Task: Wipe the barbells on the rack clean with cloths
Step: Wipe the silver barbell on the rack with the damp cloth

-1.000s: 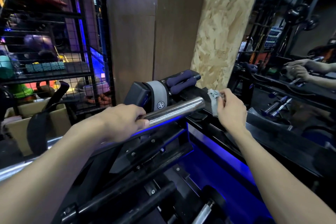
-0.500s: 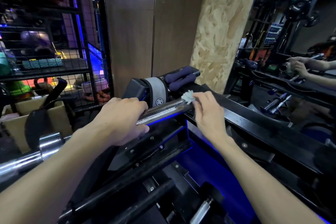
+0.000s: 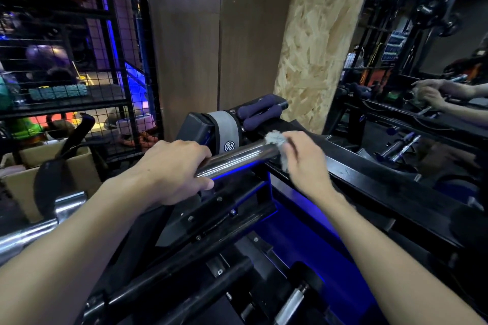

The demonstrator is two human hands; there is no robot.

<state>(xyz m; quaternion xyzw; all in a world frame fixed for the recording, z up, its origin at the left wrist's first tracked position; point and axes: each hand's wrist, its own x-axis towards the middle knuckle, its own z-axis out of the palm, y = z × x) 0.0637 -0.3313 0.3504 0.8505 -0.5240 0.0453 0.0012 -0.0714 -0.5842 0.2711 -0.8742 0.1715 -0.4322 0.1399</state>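
Your left hand (image 3: 171, 169) grips the bar (image 3: 237, 159) on the rack (image 3: 369, 179), right hand (image 3: 303, 161) pinches the cloth (image 3: 273, 138) at its tip, so imo wrap it round & twist w/ pressure.

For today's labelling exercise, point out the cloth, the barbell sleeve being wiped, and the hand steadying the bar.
grey cloth (image 3: 273, 138), head view, fluffy top edge.
barbell sleeve (image 3: 237, 159), head view, bare chrome mid-length.
left hand (image 3: 174, 169), head view, back of hand.

Black metal rack (image 3: 375, 182) carries chrome barbell (image 3: 237, 158); strapped pad (image 3: 211, 130), purple grips (image 3: 253, 113) sit on top.
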